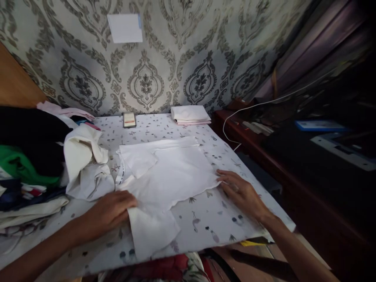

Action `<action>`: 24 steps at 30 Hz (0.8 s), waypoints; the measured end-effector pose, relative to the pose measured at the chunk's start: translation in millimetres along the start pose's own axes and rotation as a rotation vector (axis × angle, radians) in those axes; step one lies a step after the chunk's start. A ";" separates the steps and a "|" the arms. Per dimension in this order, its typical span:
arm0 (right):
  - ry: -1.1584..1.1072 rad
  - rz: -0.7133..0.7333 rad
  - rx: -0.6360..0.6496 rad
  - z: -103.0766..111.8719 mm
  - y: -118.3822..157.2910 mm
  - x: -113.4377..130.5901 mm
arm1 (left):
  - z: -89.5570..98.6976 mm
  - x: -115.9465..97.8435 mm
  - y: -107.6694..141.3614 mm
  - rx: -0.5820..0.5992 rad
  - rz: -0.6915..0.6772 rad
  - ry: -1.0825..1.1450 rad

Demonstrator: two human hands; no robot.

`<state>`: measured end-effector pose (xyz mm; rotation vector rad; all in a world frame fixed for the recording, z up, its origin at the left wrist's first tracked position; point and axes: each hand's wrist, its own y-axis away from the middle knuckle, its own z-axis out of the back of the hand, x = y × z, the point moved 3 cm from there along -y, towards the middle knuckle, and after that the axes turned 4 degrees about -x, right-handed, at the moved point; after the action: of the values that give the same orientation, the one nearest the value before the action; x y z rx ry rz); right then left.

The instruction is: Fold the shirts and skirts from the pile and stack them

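Observation:
A white T-shirt (173, 176) lies spread on the patterned table, its neckband toward the left and its hem toward the right. One sleeve is folded in over the body, while the other sleeve (152, 231) hangs out toward the near edge. My left hand (113, 209) is closed on the shoulder near that sleeve, with the fingertips partly hidden. At the near hem corner, my right hand (239, 194) pinches the fabric between thumb and fingers.
Folded white cloths (190, 114) are stacked at the back, with a small framed card (129, 120) to their left. Crumpled white clothing (85, 160) and a dark heap of clothes (29, 145) crowd the left side. A white cable (252, 105) runs over the dark red furniture (237, 133) at right.

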<state>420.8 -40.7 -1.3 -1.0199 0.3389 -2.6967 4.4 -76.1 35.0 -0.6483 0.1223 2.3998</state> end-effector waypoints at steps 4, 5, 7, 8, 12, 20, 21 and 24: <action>-0.378 -0.248 -0.078 -7.3 -50.2 -7.9 | 14.4 47.7 -28.6 -0.276 0.554 0.657; -0.445 -0.323 -0.096 -12.5 -63.9 -11.2 | 14.7 58.9 -34.5 -0.361 0.690 0.805; -0.523 -0.468 -0.109 -24.4 -85.7 -17.3 | 10.9 73.0 -43.3 -0.416 0.879 1.044; -0.543 -0.520 -0.104 -29.6 -92.7 -19.4 | 8.7 76.0 -45.9 -0.406 0.927 1.116; -0.537 -0.570 -0.094 -36.6 -95.5 -20.9 | 7.0 73.9 -45.0 -0.398 0.954 1.132; -0.334 -0.410 -0.002 -25.2 -69.6 -6.7 | 8.6 67.1 -40.7 -0.320 0.883 0.861; -0.298 -0.371 0.001 -24.9 -68.3 -6.6 | 8.6 67.5 -40.0 -0.321 0.866 0.821; -0.253 -0.285 -0.054 -24.0 -67.6 -11.1 | 9.0 70.3 -37.5 -0.338 0.830 0.668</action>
<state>403.4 29.6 -5.6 -1.5101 0.2345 -2.7644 -23.9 -4.7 11.8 -1.8412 0.3182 2.8726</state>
